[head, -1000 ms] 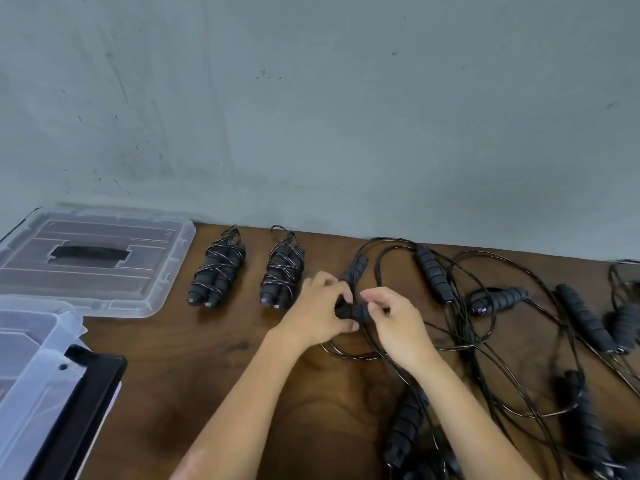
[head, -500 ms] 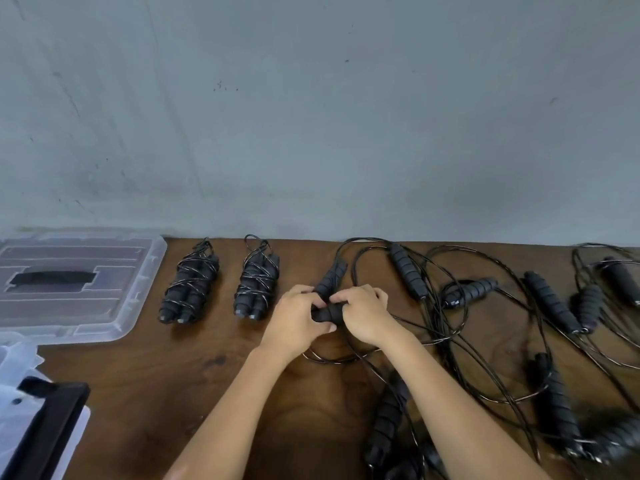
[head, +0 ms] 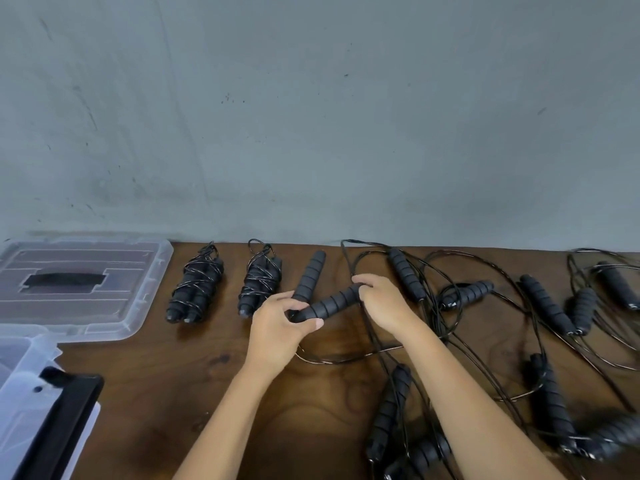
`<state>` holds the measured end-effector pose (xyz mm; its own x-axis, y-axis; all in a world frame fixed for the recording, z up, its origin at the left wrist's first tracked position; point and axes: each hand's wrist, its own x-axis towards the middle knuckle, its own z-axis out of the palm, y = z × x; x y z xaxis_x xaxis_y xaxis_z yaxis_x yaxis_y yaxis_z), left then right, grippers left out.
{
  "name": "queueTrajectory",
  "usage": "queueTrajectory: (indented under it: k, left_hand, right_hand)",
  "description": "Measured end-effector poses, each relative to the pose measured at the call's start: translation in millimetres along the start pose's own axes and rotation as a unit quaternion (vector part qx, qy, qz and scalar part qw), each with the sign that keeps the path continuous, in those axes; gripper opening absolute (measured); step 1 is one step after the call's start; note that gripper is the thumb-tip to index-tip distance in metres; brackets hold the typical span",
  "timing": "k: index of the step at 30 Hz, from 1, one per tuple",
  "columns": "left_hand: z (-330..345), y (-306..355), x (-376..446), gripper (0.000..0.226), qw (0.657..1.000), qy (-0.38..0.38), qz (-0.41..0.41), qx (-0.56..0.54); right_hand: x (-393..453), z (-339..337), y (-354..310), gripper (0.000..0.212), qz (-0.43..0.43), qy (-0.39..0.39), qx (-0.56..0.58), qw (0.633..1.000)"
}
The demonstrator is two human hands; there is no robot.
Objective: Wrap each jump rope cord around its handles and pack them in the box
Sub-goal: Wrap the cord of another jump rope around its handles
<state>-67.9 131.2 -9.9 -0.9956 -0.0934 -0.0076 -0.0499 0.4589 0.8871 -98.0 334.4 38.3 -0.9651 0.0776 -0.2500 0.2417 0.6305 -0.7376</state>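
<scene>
Far left there's the box (head: 24, 372) with its lid (head: 83, 282) lying off beside it, then two wrapped ropes (head: 195, 284) parked on the table (head: 145, 393), so nothing's packed yet. Left hand (head: 277, 332) is curled round the near ends of two handles (head: 304, 284), and the right hand (head: 384, 303) is gripping the far end of the slanted one where its cord (head: 349, 358) comes out. Honestly the risk is that pile to the right: the loose cords (head: 450, 327) cross each other everywhere, so winding this one could easily snag a neighbor and drag another handle along. Also the handles are splayed in a V, so if they aren't squared up first the wrap will probably come out sloppy and slip off.
</scene>
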Motion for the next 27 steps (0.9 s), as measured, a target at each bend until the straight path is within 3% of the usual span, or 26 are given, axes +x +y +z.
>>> queueTrajectory:
  k: [4, 7, 10, 13, 17, 22, 25, 27]
  left_hand:
    - [-7, 4, -11, 0.041, 0.995, 0.057, -0.005, -0.085]
    - [-11, 20, -22, 0.038, 0.989, 0.077, 0.026, -0.123]
    - [-10, 46, -40, 0.034, 0.986, 0.063, 0.084, -0.127]
    - [-11, 68, -59, 0.038, 0.98, 0.016, 0.149, -0.132]
    - [-16, 89, -79, 0.036, 0.956, -0.049, 0.192, -0.216]
    - [-9, 114, -89, 0.015, 0.941, -0.006, 0.177, -0.29]
    - [2, 122, -87, 0.032, 0.944, -0.023, 0.136, -0.301]
    - [11, 131, -89, 0.049, 0.928, -0.104, 0.099, -0.344]
  right_hand:
    - [-15, 3, -11, 0.048, 0.009, 0.065, 0.124, 0.99]
    - [-40, 8, -24, 0.041, -0.006, 0.036, 0.252, 0.967]
    - [-70, 15, -41, 0.048, -0.061, -0.034, 0.377, 0.924]
    - [-90, 10, -53, 0.039, -0.063, 0.019, 0.442, 0.894]
    - [-112, -14, -53, 0.029, -0.064, 0.06, 0.453, 0.887]
    - [-136, -33, -50, 0.022, -0.093, 0.098, 0.432, 0.892]
    - [-146, -39, -51, 0.021, -0.098, 0.1, 0.43, 0.892]
    - [-152, -44, -51, 0.021, -0.102, 0.097, 0.417, 0.898]
